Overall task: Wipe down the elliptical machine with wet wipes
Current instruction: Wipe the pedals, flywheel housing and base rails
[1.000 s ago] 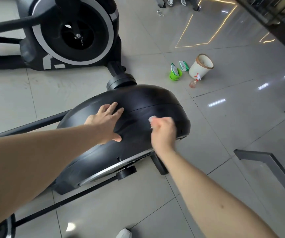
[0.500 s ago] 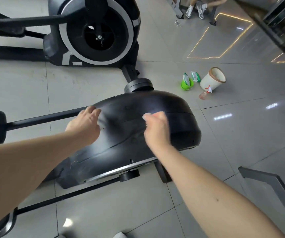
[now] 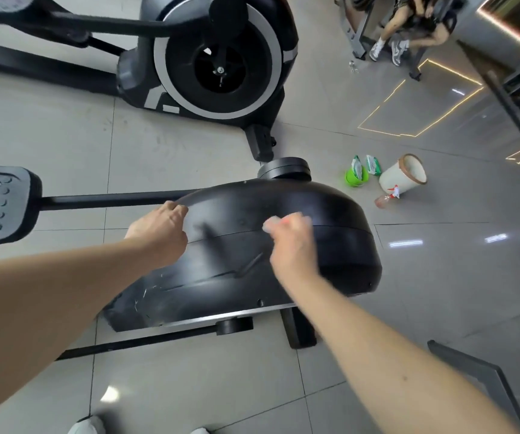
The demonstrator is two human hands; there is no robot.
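Black plastic housing (image 3: pixel 252 277) of the elliptical machine (image 3: pixel 111 200), low on the floor, under a wet wipe (image 3: pixel 273 223).
Left hand (image 3: pixel 158 233) hooks its fingers over the housing's upper edge, bracing it; right hand (image 3: pixel 293 245), motion-blurred, clenches the white wipe against the shell's top. Overlapping passes along the curve, with flat pressure carried into the seam and the scuffed lower flank, and the wipe refolded to a fresh face, would likely clean best. No lettering is readable on the housing; the green wipe packs (image 3: pixel 372 165) beside the white bin (image 3: pixel 398 183) are too small to read.
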